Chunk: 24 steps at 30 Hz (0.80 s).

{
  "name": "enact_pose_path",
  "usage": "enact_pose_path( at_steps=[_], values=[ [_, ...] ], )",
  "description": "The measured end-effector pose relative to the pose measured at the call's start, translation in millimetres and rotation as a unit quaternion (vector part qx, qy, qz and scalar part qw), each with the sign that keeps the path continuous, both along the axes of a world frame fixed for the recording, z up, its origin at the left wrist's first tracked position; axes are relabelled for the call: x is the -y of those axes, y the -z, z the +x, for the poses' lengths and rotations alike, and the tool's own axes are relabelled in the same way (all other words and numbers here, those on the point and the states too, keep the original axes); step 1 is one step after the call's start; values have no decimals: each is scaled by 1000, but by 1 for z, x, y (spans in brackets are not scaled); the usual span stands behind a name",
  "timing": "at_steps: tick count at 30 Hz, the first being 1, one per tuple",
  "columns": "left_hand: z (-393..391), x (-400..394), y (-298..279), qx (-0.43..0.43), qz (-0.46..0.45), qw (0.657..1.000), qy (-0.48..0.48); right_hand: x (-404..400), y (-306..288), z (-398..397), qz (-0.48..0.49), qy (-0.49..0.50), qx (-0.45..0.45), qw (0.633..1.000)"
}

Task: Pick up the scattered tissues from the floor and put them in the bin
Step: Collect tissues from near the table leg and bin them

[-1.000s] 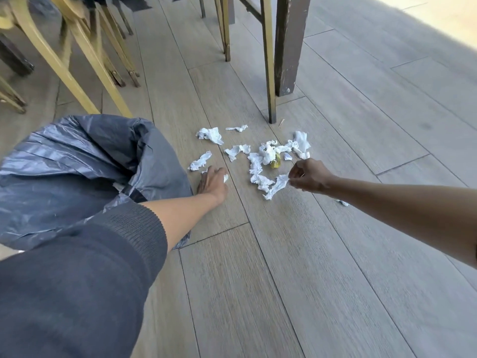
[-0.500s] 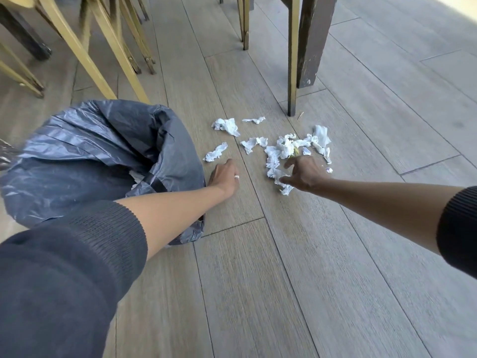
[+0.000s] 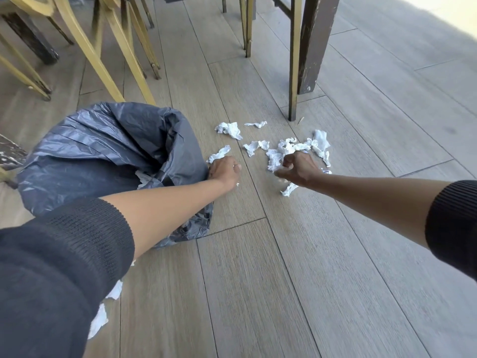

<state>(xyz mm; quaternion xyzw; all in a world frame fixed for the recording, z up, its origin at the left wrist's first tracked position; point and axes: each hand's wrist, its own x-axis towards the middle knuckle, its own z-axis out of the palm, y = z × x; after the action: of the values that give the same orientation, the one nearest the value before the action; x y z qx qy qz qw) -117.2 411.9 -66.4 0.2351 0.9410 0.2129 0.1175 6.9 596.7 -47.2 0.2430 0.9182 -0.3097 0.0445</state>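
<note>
Several crumpled white tissues (image 3: 290,148) lie scattered on the wooden floor ahead of me. My right hand (image 3: 296,169) is curled into a fist over the main clump, its fingers closed on a tissue. My left hand (image 3: 224,171) rests on the floor, fingers curled, touching a small tissue scrap (image 3: 219,154) at its fingertips, with a bit of white showing under the palm. The bin (image 3: 108,151), lined with a dark grey plastic bag, stands just left of my left hand, and some white paper shows inside it.
Gold metal chair legs (image 3: 108,47) stand behind the bin. A dark wooden table leg (image 3: 309,45) and a thin metal leg (image 3: 293,73) stand just beyond the tissues. More white tissue bits (image 3: 99,320) lie near my left sleeve, at the lower left.
My right hand has slid left onto the tissue clump and closed over it. My left hand has stayed near the bin, curling towards the nearest scrap. The camera has shifted slightly.
</note>
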Motion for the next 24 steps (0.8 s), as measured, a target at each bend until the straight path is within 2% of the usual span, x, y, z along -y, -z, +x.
enact_pose_path(
  at_steps=[5,12,16,21,24],
  values=[
    [-3,-6,-16,-10,-42,999,-22,-12,-14,16,5,33,5,999],
    [-15,-16,-5,60,-93,989,-102,-21,-18,36,-68,31,48,996],
    [-23,-19,2,40,-80,987,-137,-20,-20,41,-47,13,42,998],
    [-37,-14,20,49,-89,983,-151,-22,-26,53,-71,1,32,997],
    [-36,-8,31,41,-91,985,-139,-36,-11,58,-38,35,71,996]
  ],
)
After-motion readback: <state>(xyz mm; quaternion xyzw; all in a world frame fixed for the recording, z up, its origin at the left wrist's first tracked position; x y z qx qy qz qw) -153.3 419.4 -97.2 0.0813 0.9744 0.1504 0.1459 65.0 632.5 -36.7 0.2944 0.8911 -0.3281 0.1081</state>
